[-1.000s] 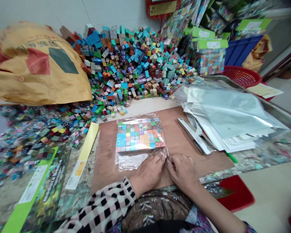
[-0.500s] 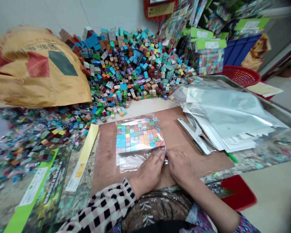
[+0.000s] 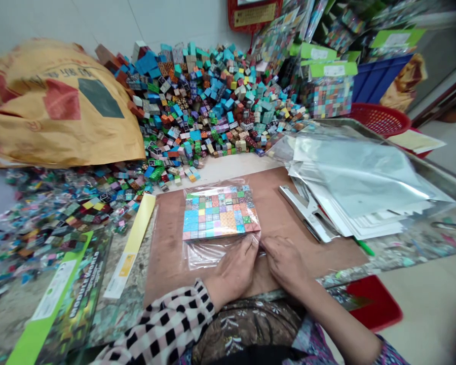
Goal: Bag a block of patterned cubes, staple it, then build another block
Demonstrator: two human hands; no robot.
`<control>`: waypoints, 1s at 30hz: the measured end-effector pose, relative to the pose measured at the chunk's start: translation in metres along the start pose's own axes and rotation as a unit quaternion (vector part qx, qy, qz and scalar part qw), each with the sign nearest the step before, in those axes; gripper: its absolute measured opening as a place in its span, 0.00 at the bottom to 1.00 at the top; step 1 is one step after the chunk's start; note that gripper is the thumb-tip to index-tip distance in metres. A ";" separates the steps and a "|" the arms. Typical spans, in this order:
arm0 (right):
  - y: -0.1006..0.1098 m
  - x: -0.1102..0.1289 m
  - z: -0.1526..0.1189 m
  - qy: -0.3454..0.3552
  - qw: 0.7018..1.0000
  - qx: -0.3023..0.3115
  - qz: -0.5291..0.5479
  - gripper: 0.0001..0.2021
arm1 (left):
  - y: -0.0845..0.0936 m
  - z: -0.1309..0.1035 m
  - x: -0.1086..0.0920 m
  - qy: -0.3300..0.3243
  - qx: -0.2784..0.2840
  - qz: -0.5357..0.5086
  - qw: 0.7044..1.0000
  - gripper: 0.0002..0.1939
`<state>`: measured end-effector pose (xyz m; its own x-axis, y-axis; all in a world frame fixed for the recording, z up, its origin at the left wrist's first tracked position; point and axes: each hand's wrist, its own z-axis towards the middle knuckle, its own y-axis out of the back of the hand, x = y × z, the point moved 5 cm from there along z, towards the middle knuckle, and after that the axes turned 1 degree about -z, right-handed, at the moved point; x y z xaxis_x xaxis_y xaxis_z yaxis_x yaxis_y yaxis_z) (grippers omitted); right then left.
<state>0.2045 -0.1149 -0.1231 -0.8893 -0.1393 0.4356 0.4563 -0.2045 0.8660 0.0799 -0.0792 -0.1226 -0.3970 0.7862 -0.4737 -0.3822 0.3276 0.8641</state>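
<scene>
A clear plastic bag [image 3: 207, 256] with a flat block of colourful patterned cubes [image 3: 220, 213] inside lies on the brown board [image 3: 167, 243]. My left hand [image 3: 237, 263] is closed at the bag's lower right corner, over the loose plastic below the cubes. Just right of it, my right hand [image 3: 285, 263] has its fingers pressed together at the bag's right edge. Its fingertips pinch something too small to make out. A metal stapler [image 3: 307, 213] rests on the board to the right.
Loose cubes [image 3: 213, 101] are heaped behind the board, beside a yellow sack [image 3: 68, 111]. Plastic sheets [image 3: 357, 172] lie at right, a yellow card strip [image 3: 133, 243] and a green-topped package [image 3: 61, 299] at left. A red tray [image 3: 376, 304] sits below the table edge.
My hands have shifted slightly at the bag's lower right corner, with the right fingers a little lower. The whole view has moved a few pixels.
</scene>
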 end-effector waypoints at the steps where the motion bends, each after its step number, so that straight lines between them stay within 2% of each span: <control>1: 0.000 0.000 0.000 0.003 1.000 0.001 0.008 0.14 | 0.001 0.001 0.000 0.003 0.000 0.001 1.000 0.28; 8: 0.002 0.000 0.001 0.015 1.000 0.015 0.001 0.14 | 0.002 0.002 -0.002 0.007 0.002 0.000 1.000 0.27; 15: 0.001 0.002 0.004 -0.004 0.997 0.080 -0.023 0.14 | -0.003 -0.001 0.002 0.011 0.009 0.018 1.000 0.28; 17: 0.005 0.000 0.006 -0.013 0.993 0.112 -0.028 0.14 | -0.004 -0.001 0.002 0.005 0.010 0.028 1.000 0.29; 19: 0.014 -0.003 0.010 -0.014 0.985 0.171 -0.006 0.11 | -0.005 -0.001 0.001 -0.001 0.018 0.039 0.999 0.30; 22: 0.037 -0.010 0.029 -0.013 0.967 0.249 0.045 0.08 | -0.004 -0.001 -0.001 0.006 0.039 0.056 0.998 0.31; 24: 0.057 -0.019 0.057 -0.059 0.976 0.206 0.038 0.12 | -0.003 0.000 -0.002 0.012 0.050 0.061 0.997 0.30; 26: 0.074 -0.029 0.094 -0.113 0.989 0.092 0.036 0.15 | -0.002 0.000 -0.002 0.013 0.053 0.059 0.997 0.29; 28: 0.075 -0.038 0.132 -0.165 0.984 0.025 0.064 0.15 | -0.002 0.001 -0.002 0.006 0.049 0.057 0.997 0.28; 30: 0.062 -0.049 0.166 -0.228 0.970 0.018 0.087 0.19 | -0.003 0.000 -0.002 -0.001 0.048 0.060 0.997 0.28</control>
<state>0.2709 0.0395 -0.0496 -0.7240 0.2748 0.6327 0.6070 -0.1818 0.7736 0.0819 -0.0814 -0.1244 -0.4338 0.8239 -0.3648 -0.2504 0.2787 0.9271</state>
